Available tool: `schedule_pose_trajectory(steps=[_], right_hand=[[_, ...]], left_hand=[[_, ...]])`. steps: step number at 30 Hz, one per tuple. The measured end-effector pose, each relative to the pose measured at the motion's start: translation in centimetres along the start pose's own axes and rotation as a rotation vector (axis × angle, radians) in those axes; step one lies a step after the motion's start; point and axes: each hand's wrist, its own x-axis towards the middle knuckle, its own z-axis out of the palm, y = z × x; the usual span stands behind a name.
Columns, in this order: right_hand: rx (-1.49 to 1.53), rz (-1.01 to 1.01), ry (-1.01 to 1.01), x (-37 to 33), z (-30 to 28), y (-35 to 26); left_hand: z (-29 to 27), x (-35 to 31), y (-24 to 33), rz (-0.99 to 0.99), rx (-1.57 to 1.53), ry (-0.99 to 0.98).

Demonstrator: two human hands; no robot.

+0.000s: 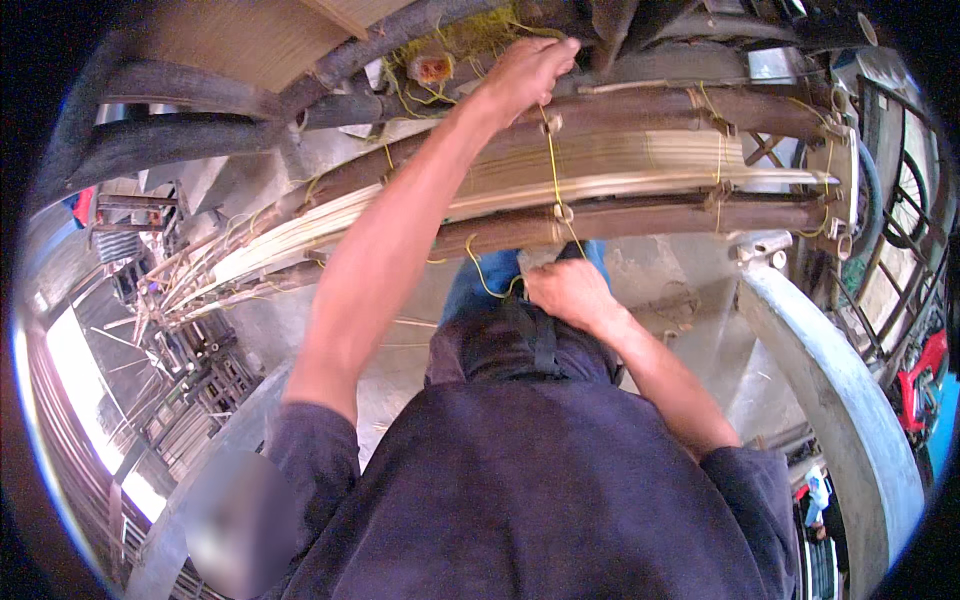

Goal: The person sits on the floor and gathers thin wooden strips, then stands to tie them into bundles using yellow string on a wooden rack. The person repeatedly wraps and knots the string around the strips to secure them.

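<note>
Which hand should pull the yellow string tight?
Probably the right hand: it already grips the string at its lower end, below the poles. The left hand is stretched up high at the top.

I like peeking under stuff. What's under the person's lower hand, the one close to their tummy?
Under the right hand you can see a bit of yellow string and blue trousers. The hand covers whatever it pinches, so the string's end stays hidden.

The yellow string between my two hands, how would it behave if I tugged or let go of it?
The yellow string looks thin and floppy: it curls loosely near the right hand. Under tension it probably straightens, as it does below the left hand. It seems very light and likely to tangle, like the loose strands above.
</note>
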Motion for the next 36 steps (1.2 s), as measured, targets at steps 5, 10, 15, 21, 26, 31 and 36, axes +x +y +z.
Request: schedule_pose_trajectory(steps=[5, 10, 15, 21, 26, 31, 36], right_hand=[[1.885, 0.479, 1.082, -10.2, -7.9, 5.0], [0.642, 0.833, 1.232, -28.1, -5.1, 8.6], [1.029, 0.849, 0.598, 1.3, 6.7, -11.5], [0.937, 0.166, 0.551, 7.0, -1.0, -16.9], [-0.19, -0.225, 0.066, 21.0, -7.8, -25.1], [-0.478, -0.091, 0.131, 24.6, -10.6, -18.7], [0.634, 0.16, 0.177, 25.2, -6.5, -11.4]], left_hand=[[-2.1, 2.2, -5.7, -0.054, -0.066, -0.01], [-14.1, -6.0, -4.3, 0.363, 0.365, 0.135], [-14.7, -20.3, -7.1, 0.239, 0.456, 0.074], [-9.7, -23.2, -12.2, 0.369, 0.437, 0.286], [-8.3, -23.5, -11.1, 0.365, 0.507, 0.466], [-8.2, -22.6, -12.7, 0.394, 0.554, 0.53], [-8.0, -21.7, -12.6, 0.506, 0.639, 0.609]])
